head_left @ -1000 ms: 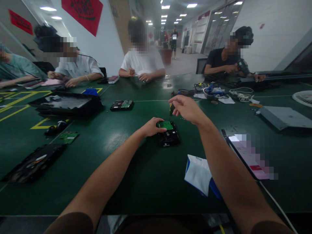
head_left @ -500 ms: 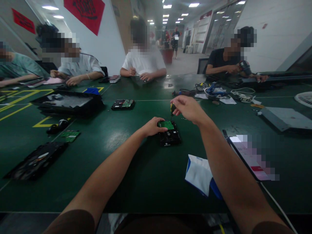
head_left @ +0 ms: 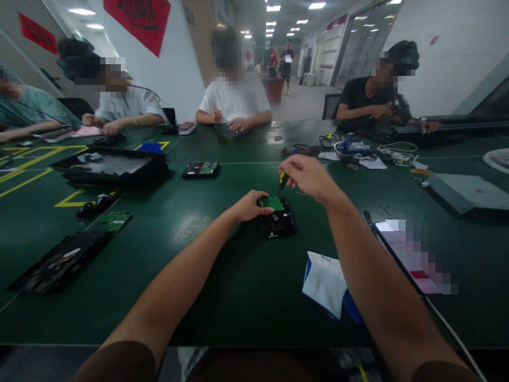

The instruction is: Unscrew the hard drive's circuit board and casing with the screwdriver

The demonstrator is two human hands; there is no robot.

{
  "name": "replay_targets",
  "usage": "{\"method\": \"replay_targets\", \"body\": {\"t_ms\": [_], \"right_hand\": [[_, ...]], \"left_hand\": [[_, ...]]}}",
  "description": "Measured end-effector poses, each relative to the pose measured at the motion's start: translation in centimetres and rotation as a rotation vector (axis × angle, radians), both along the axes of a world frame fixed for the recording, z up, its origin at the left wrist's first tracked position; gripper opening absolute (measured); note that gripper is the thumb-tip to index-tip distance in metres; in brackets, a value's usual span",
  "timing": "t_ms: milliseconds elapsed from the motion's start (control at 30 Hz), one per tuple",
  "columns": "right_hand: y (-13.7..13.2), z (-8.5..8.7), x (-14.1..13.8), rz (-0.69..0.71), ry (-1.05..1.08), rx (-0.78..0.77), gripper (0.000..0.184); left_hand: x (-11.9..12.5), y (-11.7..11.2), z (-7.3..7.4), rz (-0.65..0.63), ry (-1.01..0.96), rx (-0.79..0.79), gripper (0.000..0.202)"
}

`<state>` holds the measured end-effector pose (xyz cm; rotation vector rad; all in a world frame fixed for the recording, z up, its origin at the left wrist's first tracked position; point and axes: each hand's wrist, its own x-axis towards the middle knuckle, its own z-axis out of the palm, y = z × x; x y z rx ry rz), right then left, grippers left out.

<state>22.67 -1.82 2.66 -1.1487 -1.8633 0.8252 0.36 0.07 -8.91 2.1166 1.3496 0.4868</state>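
A black hard drive [head_left: 280, 225] with a green circuit board [head_left: 272, 203] on its upper face lies flat on the table in front of me. My left hand [head_left: 252, 206] grips its left side, the thumb resting across the board's near edge. Above the drive's far right corner, my right hand [head_left: 302, 175] holds a black and yellow screwdriver [head_left: 282, 180] upright, tip down at the board's edge. Whether the tip sits in a screw is too small to tell. Several tiny screws [head_left: 301, 193] lie just right of the drive.
Another hard drive [head_left: 201, 170] lies farther back, left of a black tray [head_left: 111, 167]'s right side. A white and blue packet [head_left: 325, 281] and a phone-like device [head_left: 409, 254] are near my right forearm. A grey metal case [head_left: 469, 192] and cables [head_left: 353, 148] lie right. Co-workers sit opposite.
The screwdriver's handle shows more yellow now, as if turned slightly in my right fingers. My left hand and the hard drive stay in place.
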Motion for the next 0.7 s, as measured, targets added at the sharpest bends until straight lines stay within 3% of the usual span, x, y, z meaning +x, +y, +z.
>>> {"method": "replay_targets", "body": {"t_ms": [167, 367, 567, 700], "right_hand": [[0.09, -0.08, 0.14, 0.030, 0.043, -0.025, 0.023], [0.50, -0.42, 0.19, -0.131, -0.044, -0.013, 0.018], [-0.27, 0.08, -0.25, 0.030, 0.052, -0.062, 0.021], [-0.45, 0.26, -0.24, 0.063, 0.057, -0.063, 0.024]], "left_hand": [[-0.06, -0.03, -0.02, 0.011, -0.008, -0.034, 0.077], [-0.13, -0.13, 0.10, 0.005, -0.007, -0.032, 0.078], [-0.09, -0.12, 0.22, -0.008, 0.001, -0.017, 0.077], [-0.07, -0.22, 0.27, 0.001, -0.008, -0.025, 0.076]]}}
